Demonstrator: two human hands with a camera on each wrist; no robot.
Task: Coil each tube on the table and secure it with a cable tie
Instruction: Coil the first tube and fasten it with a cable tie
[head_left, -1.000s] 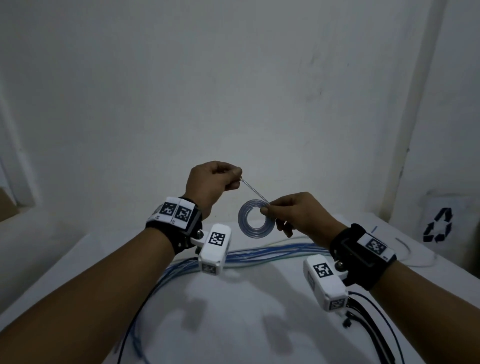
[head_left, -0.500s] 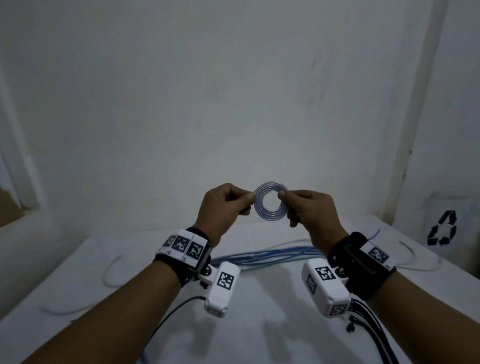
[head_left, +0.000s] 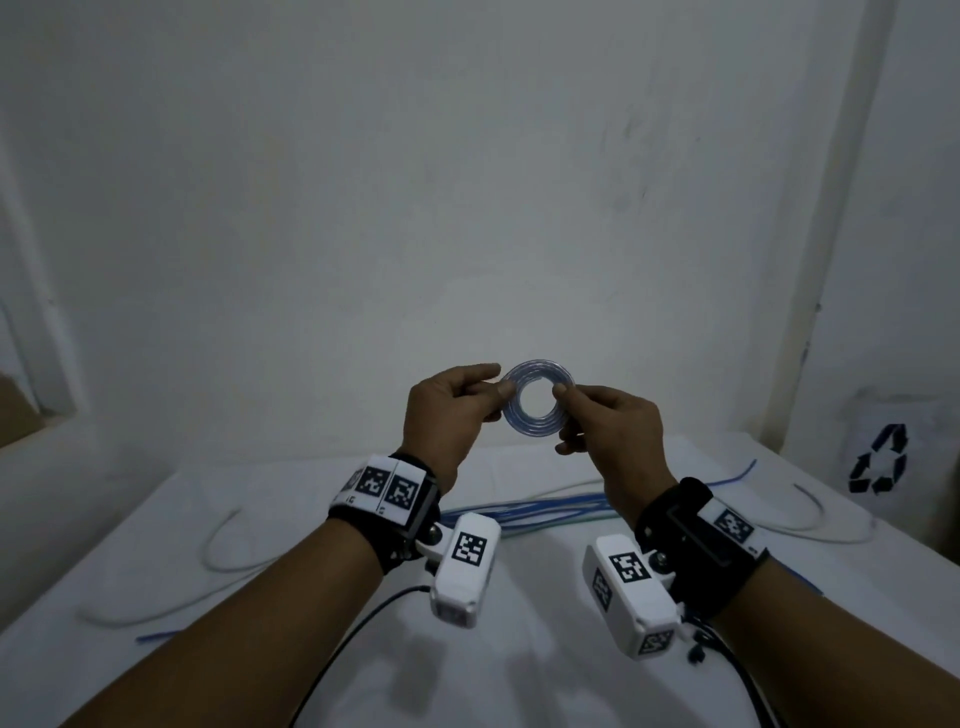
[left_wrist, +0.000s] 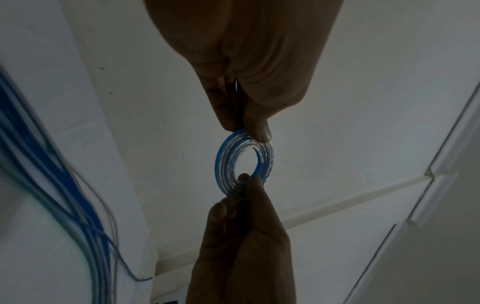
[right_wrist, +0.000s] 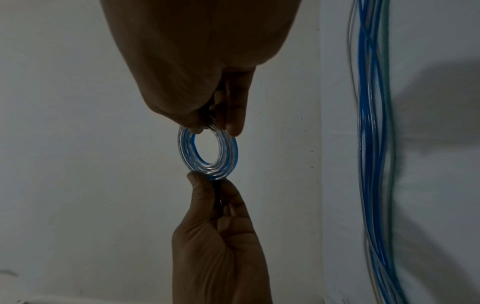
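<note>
Pinching opposite edges of the coiled tube (head_left: 537, 411), left hand (head_left: 451, 410) and right hand (head_left: 608, 423) fingers hold it aloft.

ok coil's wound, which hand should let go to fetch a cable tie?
Right, probably. Both hands pinch the coiled tube, left hand on its left edge, right hand on its right edge. Black strands, possibly ties, lie by the right wrist; I can't confirm them.

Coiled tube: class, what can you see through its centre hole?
Through the coiled tube only bare white wall shows. Left hand and right hand cover its sides.
</note>
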